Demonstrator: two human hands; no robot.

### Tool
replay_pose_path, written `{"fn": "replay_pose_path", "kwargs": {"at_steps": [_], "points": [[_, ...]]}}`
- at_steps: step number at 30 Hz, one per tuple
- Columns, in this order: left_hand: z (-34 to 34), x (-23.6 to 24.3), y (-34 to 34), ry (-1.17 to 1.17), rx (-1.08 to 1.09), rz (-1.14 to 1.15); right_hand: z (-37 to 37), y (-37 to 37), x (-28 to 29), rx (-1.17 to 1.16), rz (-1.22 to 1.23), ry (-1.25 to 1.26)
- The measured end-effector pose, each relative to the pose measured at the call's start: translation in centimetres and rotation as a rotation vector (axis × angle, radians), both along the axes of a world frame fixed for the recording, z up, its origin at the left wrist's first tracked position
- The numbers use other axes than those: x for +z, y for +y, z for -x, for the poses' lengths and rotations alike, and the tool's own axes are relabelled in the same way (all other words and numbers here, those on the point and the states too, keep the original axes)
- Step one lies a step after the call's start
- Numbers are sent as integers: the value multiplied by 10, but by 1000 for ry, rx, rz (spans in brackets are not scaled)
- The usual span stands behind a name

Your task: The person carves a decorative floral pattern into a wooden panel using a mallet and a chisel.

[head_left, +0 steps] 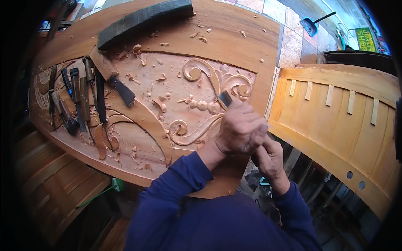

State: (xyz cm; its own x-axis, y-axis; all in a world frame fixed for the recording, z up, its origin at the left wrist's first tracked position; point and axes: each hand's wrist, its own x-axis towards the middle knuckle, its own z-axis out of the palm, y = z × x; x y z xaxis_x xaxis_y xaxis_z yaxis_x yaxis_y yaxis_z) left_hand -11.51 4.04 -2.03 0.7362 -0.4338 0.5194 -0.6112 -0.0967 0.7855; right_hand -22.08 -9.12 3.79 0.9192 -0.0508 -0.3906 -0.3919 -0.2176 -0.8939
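My left hand (240, 127) is closed round a chisel (225, 98), whose dark flat blade sticks out toward the carving; its handle is hidden in my fingers. Just behind and to the right, my right hand (270, 159) is closed against the tool's rear end, most of which cannot be seen. Beneath them lies a wooden panel (144, 90) with raised scrolls (192, 73) and a row of round beads (202, 104). The blade tip is close to the scrollwork right of the beads; whether it touches the wood is unclear.
Several carving tools (83, 94) lie on the panel's left part. A broad dark blade (122, 91) rests near a long dark block (144, 25). Wood shavings (161, 77) are scattered about. On the right stands a slatted wooden panel (335, 108); a blue dustpan (309, 26) lies beyond.
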Motion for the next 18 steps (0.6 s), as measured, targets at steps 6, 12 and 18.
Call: {"fn": "replay_pose_path", "kwargs": {"at_steps": [6, 12, 18], "points": [[13, 3, -1, -60, -167, -98, 15, -20, 16, 81, 29, 35], [10, 0, 0, 61, -115, 20, 3, 3, 36, 49, 82, 101], [8, -4, 10, 79, -153, 21, 10, 19, 21, -44, 7, 105]]}}
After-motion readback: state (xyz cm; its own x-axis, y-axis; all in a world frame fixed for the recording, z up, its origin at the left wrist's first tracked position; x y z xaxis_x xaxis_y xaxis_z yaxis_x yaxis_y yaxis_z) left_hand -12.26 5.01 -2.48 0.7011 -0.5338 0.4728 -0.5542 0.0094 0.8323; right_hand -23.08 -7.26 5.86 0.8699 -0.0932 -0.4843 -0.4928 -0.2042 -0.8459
